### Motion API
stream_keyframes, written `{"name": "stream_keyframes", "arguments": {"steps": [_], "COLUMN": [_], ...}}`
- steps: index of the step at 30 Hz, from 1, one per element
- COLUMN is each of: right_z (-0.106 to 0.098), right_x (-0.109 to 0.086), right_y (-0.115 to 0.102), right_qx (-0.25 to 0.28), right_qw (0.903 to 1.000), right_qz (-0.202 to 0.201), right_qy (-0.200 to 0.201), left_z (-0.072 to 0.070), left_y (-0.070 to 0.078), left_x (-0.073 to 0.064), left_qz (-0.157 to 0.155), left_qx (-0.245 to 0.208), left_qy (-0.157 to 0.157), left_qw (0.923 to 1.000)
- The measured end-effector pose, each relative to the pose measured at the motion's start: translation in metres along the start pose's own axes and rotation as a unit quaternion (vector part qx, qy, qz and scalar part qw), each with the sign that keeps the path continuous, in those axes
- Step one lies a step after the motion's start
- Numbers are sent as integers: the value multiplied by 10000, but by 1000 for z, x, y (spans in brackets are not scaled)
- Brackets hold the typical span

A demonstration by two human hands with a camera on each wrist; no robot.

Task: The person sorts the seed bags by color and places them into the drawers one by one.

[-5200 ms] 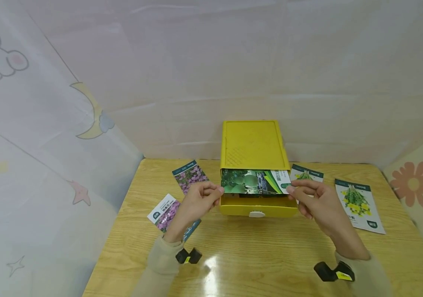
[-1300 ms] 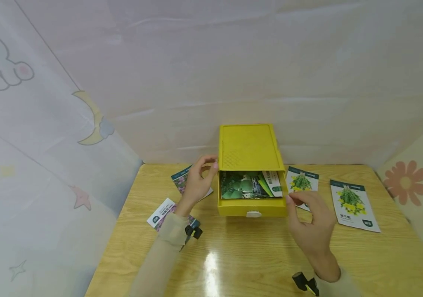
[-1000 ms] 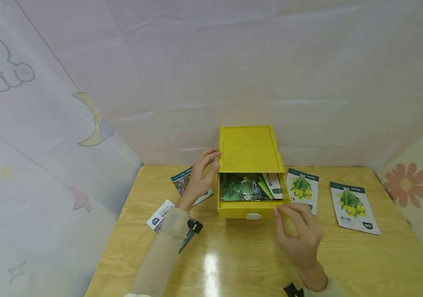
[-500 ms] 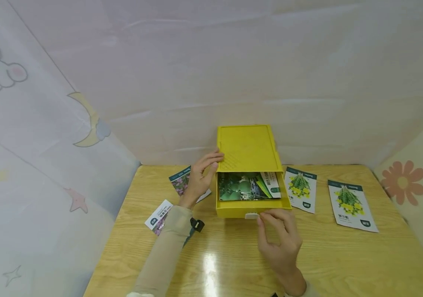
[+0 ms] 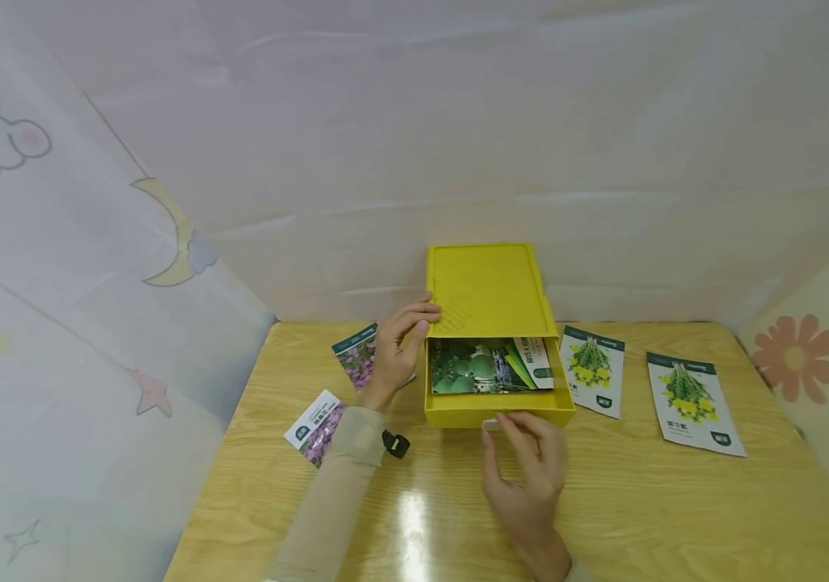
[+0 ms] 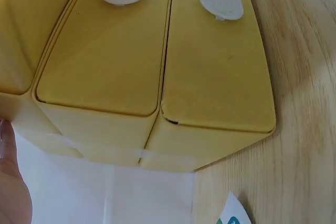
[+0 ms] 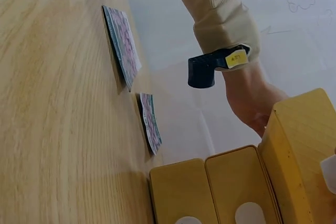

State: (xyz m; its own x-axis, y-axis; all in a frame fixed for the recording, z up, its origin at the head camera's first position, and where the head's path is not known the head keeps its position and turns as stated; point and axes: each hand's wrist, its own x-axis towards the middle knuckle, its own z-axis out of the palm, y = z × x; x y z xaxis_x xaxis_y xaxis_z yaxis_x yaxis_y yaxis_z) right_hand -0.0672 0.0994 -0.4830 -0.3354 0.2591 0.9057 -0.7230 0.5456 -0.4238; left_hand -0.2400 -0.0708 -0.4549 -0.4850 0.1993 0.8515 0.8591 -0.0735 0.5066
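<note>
A yellow drawer unit [image 5: 487, 283] stands against the back wall. Its top drawer [image 5: 450, 417] is pulled out, and a green seed packet [image 5: 483, 368] lies flat in it. My left hand [image 5: 395, 347] rests at the unit's left side, fingertips over the top edge; the left wrist view catches only part of that hand [image 6: 11, 192] against the side wall. At the drawer's front, my right hand [image 5: 530, 477] pinches the white handle [image 5: 490, 424] between thumb and fingers. The right wrist view shows that handle [image 7: 329, 172] at its edge, with my right fingers out of frame.
Two seed packets with yellow flowers, one near [image 5: 592, 372] and one farther right [image 5: 694, 404], lie right of the unit. Purple-flower packets [image 5: 319, 428] lie on the left, partly under my left arm. Two lower drawers [image 6: 105, 51] are closed.
Both hands held the green packet earlier; it now lies in the drawer. My left hand has moved to the unit's side, my right hand down and left to the handle.
</note>
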Motion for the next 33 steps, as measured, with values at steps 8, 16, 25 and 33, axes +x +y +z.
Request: {"name": "stream_keyframes", "arguments": {"steps": [8,16,25,33], "right_z": [5,6,5,6], "right_x": [6,-1,-6,-4], "right_y": [-2,4,8,7], "right_qx": [-222,-148,-56,52], "right_qw": [9995,9994,9998,9997], "right_qz": [-194,-264,-170,-179], "right_qy": [57,140,42,127], "left_z": [6,8,8,9], "left_y": [9,5,6,9], "left_x": [2,-2,-4,-3], "left_qz": [-171,-202,-316,-346], "left_qx": [-48,-67,-164,-148], "left_qy": [184,306,351,355], "left_qw": [9997,9993,9987,9987]}}
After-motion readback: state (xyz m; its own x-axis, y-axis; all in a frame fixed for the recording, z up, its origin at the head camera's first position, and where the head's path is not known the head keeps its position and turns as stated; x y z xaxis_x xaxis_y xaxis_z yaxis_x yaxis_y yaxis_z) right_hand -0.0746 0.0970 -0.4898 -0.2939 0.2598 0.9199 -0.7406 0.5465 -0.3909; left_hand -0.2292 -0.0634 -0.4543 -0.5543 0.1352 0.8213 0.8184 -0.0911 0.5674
